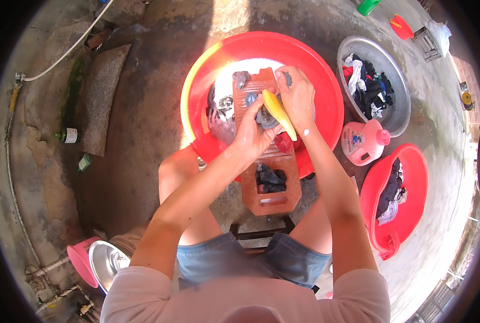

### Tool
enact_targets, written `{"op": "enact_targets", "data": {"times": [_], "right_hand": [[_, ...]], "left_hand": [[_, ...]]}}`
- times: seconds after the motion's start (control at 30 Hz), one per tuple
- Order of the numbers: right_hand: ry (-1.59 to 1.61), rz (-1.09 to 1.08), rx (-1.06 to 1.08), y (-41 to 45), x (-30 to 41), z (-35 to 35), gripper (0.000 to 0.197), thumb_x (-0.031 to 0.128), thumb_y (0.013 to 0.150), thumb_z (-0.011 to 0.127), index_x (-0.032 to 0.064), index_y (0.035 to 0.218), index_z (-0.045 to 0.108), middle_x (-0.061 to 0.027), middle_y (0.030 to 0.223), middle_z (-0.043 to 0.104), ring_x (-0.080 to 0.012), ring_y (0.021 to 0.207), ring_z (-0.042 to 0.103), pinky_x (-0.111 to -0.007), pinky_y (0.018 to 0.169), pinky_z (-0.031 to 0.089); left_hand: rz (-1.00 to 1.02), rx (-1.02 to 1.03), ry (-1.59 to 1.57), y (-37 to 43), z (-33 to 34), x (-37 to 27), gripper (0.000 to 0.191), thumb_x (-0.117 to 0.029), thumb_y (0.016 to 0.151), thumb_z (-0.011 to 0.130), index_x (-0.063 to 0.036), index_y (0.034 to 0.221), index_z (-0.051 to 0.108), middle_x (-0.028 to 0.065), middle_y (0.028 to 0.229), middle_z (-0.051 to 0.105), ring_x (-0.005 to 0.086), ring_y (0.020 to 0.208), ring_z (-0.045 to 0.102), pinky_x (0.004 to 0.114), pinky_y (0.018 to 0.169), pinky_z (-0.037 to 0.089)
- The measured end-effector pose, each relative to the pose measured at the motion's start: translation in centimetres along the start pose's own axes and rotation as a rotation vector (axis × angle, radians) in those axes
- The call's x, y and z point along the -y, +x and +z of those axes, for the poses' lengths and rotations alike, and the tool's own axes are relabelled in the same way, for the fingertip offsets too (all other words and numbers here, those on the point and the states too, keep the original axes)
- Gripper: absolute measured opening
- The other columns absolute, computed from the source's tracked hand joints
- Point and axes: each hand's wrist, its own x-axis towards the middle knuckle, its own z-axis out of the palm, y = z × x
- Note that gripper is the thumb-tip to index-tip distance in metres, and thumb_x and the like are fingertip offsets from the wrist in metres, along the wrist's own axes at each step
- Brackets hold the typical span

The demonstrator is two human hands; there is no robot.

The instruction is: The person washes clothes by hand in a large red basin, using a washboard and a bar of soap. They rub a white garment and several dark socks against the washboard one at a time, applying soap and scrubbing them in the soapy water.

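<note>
A brown washboard [271, 201] leans into a large red basin [328, 93] between my knees. Above its ridges my left hand [252, 135] holds a wet grey cloth [266, 118]. A yellow elongated object [278, 114], perhaps a bar of soap or a brush, lies between both hands; which hand bears it I cannot tell. My right hand [296, 95] is bent around a piece of grey-blue cloth [288, 79]. Another grey cloth [240, 79] rests at the board's upper left, and a red cloth [284, 143] is below my hands. Dark cloth [270, 178] fills the board's lower recess. Sudsy water and dark fabric are in the basin.
Right of the basin stand a metal basin [404, 97] of clothes, a pink detergent jug [361, 143] and a red tub [417, 194] with clothes. A green bottle [68, 135] and a stone slab [104, 97] are at left. Pink and metal basins [98, 258] stand lower left.
</note>
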Motion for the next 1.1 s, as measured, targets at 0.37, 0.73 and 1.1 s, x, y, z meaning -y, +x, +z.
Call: {"op": "enact_targets", "data": {"times": [0.37,0.73,1.1], "right_hand": [[0.000,-0.064,0.134,-5.0,1.3,2.2,0.044,0.030,0.085,0.053,0.0108,0.122,0.043,-0.0181,0.122,0.038,-0.0370,0.118,0.031,-0.044,0.096,0.029],[-0.182,-0.330,0.013,-2.1,2.3,0.6,0.028,0.033,0.074,0.064,0.0152,0.094,0.057,-0.0107,0.090,0.050,-0.0293,0.090,0.043,-0.040,0.079,0.036],[-0.086,-0.151,-0.004,0.0,0.0,-0.3,0.027,0.030,0.077,0.063,0.0118,0.094,0.052,-0.0146,0.084,0.052,-0.0323,0.085,0.052,-0.040,0.072,0.042]], "left_hand": [[0.107,-0.017,0.097,1.2,-1.9,-1.4,0.030,-0.025,0.092,0.042,-0.0088,0.117,0.046,0.0076,0.117,0.049,0.0203,0.110,0.048,0.036,0.095,0.041],[-0.044,0.134,0.147,-0.4,0.5,-0.7,0.036,-0.030,0.093,0.036,-0.0110,0.123,0.041,0.0067,0.123,0.046,0.0199,0.114,0.045,0.035,0.097,0.038],[-0.068,0.190,0.019,0.1,-0.4,-0.4,0.039,-0.026,0.093,0.041,-0.0026,0.124,0.038,0.0105,0.126,0.043,0.0216,0.117,0.043,0.037,0.100,0.035]]}}
